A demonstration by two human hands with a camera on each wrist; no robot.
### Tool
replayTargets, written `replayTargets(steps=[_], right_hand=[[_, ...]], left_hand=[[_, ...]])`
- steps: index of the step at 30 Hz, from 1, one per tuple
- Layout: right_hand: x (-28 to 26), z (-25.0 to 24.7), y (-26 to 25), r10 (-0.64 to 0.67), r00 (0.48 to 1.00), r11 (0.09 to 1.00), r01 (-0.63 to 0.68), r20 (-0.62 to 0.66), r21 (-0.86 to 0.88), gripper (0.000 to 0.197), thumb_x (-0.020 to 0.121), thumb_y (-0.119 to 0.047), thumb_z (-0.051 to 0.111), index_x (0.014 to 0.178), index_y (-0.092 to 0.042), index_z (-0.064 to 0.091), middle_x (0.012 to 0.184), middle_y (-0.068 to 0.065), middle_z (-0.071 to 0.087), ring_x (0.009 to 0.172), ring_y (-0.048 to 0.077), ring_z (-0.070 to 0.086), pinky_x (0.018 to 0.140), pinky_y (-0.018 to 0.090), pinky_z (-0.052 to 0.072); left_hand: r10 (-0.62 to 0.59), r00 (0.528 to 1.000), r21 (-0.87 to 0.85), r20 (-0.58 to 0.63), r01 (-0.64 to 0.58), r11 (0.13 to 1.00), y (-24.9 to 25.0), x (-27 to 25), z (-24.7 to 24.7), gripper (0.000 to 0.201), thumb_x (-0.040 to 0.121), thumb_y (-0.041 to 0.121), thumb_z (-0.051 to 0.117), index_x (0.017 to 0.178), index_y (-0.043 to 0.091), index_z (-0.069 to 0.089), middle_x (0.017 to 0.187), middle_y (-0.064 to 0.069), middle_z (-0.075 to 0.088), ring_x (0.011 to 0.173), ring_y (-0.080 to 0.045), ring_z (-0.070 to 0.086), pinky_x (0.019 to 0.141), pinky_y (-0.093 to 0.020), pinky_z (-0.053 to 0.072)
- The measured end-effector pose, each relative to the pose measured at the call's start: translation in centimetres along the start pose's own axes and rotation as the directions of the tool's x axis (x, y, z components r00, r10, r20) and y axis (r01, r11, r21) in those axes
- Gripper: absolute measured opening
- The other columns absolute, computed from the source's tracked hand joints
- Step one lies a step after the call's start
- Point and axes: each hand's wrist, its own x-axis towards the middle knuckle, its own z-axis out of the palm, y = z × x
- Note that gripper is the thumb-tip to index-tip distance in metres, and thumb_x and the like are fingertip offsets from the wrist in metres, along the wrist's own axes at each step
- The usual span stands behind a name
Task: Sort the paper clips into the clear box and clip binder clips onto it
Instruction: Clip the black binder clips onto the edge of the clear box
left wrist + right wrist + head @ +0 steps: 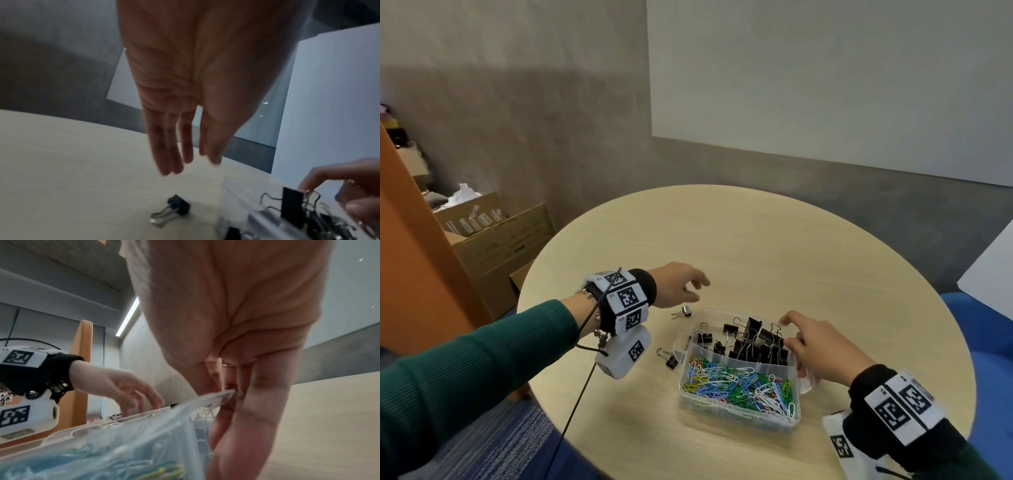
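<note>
A clear box stands on the round table. Its near compartment holds several coloured paper clips, and its far compartments hold several black binder clips. My right hand grips the box's right wall, thumb inside and fingers outside, as the right wrist view shows. One loose binder clip lies on the table just beyond the box's far left corner. My left hand hovers above that clip with fingers straight and empty. A second loose binder clip lies left of the box.
The light wooden table has bare surface beyond and left of the box. Cardboard boxes and an orange panel stand on the left. A blue chair and a white board are at the right.
</note>
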Motion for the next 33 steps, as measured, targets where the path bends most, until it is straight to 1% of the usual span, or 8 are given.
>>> replayTargets(steps=[2, 4, 7, 9, 13, 18, 26, 33], right_hand=[[0.0, -0.1, -0.1, 0.002, 1.0, 1.0, -0.002, -0.004, -0.006, 0.027, 0.1, -0.019, 0.044, 0.127, -0.019, 0.044, 0.067, -0.005, 0.062, 0.039, -0.007, 0.053, 0.043, 0.01, 0.038], [0.0, -0.2, -0.1, 0.01, 1.0, 1.0, -0.01, -0.007, -0.02, 0.027, 0.1, -0.018, 0.044, 0.127, -0.019, 0.045, 0.066, -0.006, 0.059, 0.038, -0.007, 0.052, 0.044, 0.009, 0.037], [0.0, -0.5, 0.2, 0.049, 0.999, 0.998, -0.049, -0.015, -0.027, 0.028, 0.1, -0.017, 0.043, 0.128, -0.018, 0.044, 0.068, -0.004, 0.055, 0.047, 0.002, 0.058, 0.049, 0.013, 0.041], [-0.1, -0.7, 0.4, 0.067, 0.997, 0.997, -0.068, -0.029, -0.043, 0.03, 0.1, -0.015, 0.042, 0.129, -0.018, 0.043, 0.073, -0.003, 0.054, 0.055, 0.009, 0.06, 0.052, 0.017, 0.044], [0.0, -0.8, 0.6, 0.076, 0.997, 0.996, -0.077, -0.032, -0.044, 0.031, 0.1, -0.015, 0.041, 0.13, -0.018, 0.043, 0.081, -0.001, 0.057, 0.058, 0.011, 0.061, 0.053, 0.018, 0.046], [-0.1, -0.7, 0.5, 0.078, 0.996, 0.996, -0.08, -0.03, -0.045, 0.031, 0.1, -0.014, 0.041, 0.13, -0.018, 0.043, 0.074, -0.006, 0.053, 0.055, 0.012, 0.061, 0.053, 0.02, 0.048], [-0.3, -0.7, 0.3, 0.073, 0.997, 0.996, -0.074, -0.03, -0.057, 0.031, 0.1, -0.015, 0.04, 0.132, -0.017, 0.042, 0.077, -0.003, 0.055, 0.055, 0.011, 0.059, 0.052, 0.018, 0.045], [-0.4, -0.8, 0.1, 0.074, 0.997, 0.995, -0.076, -0.036, -0.066, 0.032, 0.101, -0.015, 0.039, 0.133, -0.017, 0.041, 0.086, 0.002, 0.056, 0.052, 0.008, 0.059, 0.045, 0.013, 0.039]], left_hand=[[-0.063, 0.982, 0.147, 0.177, 0.037, 0.988, -0.9, -0.5, 0.4, 0.053, 0.094, 0.021, 0.057, 0.143, 0.015, 0.037, 0.141, -0.006, 0.042, 0.116, -0.021, 0.055, 0.097, -0.032, 0.046], [-0.073, 0.953, 0.203, 0.295, 0.012, 0.979, -1.5, -1.1, 1.0, 0.061, 0.092, 0.021, 0.059, 0.146, 0.016, 0.032, 0.148, -0.005, 0.033, 0.125, -0.022, 0.048, 0.106, -0.037, 0.04], [0.005, 0.951, 0.199, 0.31, -0.07, 0.978, -1.7, -2.0, 1.8, 0.059, 0.091, 0.019, 0.059, 0.145, 0.014, 0.036, 0.15, -0.003, 0.03, 0.134, -0.02, 0.036, 0.111, -0.031, 0.032], [0.061, 0.959, 0.158, 0.276, -0.108, 0.981, -1.7, -2.4, 2.2, 0.057, 0.09, 0.017, 0.06, 0.143, 0.014, 0.039, 0.148, -0.003, 0.034, 0.132, -0.019, 0.037, 0.105, -0.024, 0.032], [0.097, 0.965, 0.048, 0.245, -0.112, 0.992, -1.9, -2.9, 3.0, 0.065, 0.08, 0.026, 0.074, 0.138, 0.017, 0.046, 0.14, 0.0, 0.039, 0.124, -0.016, 0.042, 0.093, -0.019, 0.038], [0.104, 0.971, 0.038, 0.214, -0.115, 0.993, -1.7, -2.7, 4.0, 0.069, 0.071, 0.032, 0.082, 0.131, 0.017, 0.049, 0.13, 0.0, 0.039, 0.111, -0.014, 0.043, 0.085, -0.019, 0.039], [0.123, 0.982, 0.073, 0.142, -0.135, 0.988, -1.6, -2.0, 4.3, 0.042, 0.082, 0.029, 0.072, 0.118, 0.013, 0.059, 0.125, -0.007, 0.047, 0.106, -0.021, 0.053, 0.078, -0.018, 0.04], [0.096, 0.983, 0.101, 0.156, -0.113, 0.988, -1.6, -1.6, 4.3, 0.031, 0.087, 0.022, 0.067, 0.113, 0.007, 0.059, 0.116, -0.01, 0.053, 0.1, -0.026, 0.059, 0.079, -0.026, 0.044]])
